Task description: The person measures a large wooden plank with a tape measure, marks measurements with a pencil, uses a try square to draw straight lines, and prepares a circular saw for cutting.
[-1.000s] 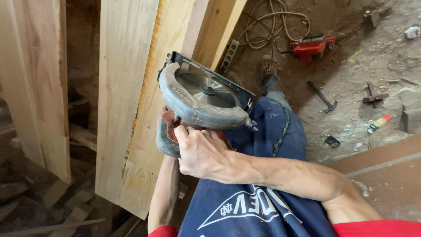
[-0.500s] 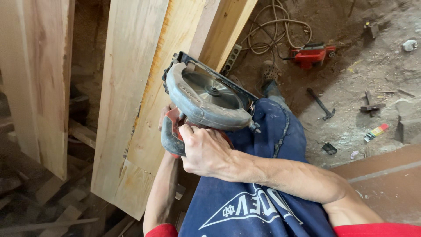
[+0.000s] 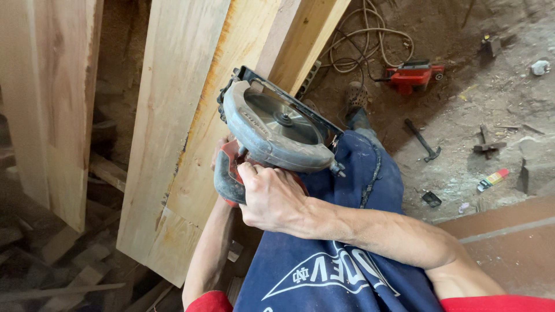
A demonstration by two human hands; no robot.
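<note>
The right hand [image 3: 272, 199] was closed around the red handle of a circular saw [image 3: 274, 130], whose grey guard and blade rose just above and beyond the grip, against the edge of a pale wooden plank [image 3: 173, 144]. The left hand [image 3: 222, 151] was mostly hidden behind the saw body; whether its grip was closed could not be told. A hammer [image 3: 423, 141] and a red power tool [image 3: 413, 75] lay on the dirt floor [image 3: 462, 104], well apart.

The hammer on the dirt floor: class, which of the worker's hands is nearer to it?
Right. The right hand grips the circular saw on the side facing the hammer. The left hand, mostly hidden behind the saw, lies farther away, against the pale plank.
</note>
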